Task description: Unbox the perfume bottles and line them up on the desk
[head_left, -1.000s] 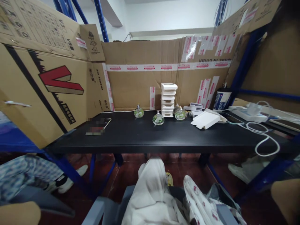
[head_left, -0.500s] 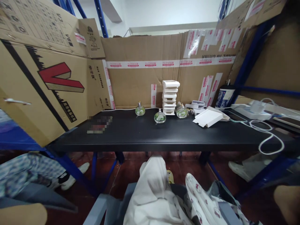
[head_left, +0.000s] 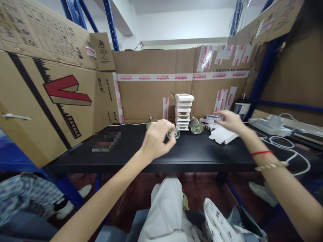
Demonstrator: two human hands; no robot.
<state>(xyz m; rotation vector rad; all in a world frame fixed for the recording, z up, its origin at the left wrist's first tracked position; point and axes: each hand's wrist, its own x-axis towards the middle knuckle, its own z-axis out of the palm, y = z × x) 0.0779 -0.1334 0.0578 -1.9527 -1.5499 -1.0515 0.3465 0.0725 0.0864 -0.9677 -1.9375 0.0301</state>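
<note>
My left hand [head_left: 158,138] is over the black table, thumb and curled fingers apart. Just beyond its fingertips stands a round glass perfume bottle [head_left: 174,133] with green inside, partly covered by the hand; whether they touch, I cannot tell. Another bottle [head_left: 148,123] is half hidden behind the same hand. Over the folded white card box [head_left: 222,135] hovers my right hand [head_left: 230,121], fingers spread and nothing visible in them. More bottles [head_left: 196,127] stand together right of a stack of white trays [head_left: 183,111].
Small white boxes [head_left: 211,118] lie behind the folded card. A charger, a power strip [head_left: 274,125] and looped white cable [head_left: 292,151] occupy the right end. Cardboard walls [head_left: 148,90] close off the back and left. A black-lidded container [head_left: 241,108] stands by the blue post.
Both my hands have come into view from below and reached over the table, the left toward the front bottle, the right toward the white card. The camera has tilted slightly upward.
</note>
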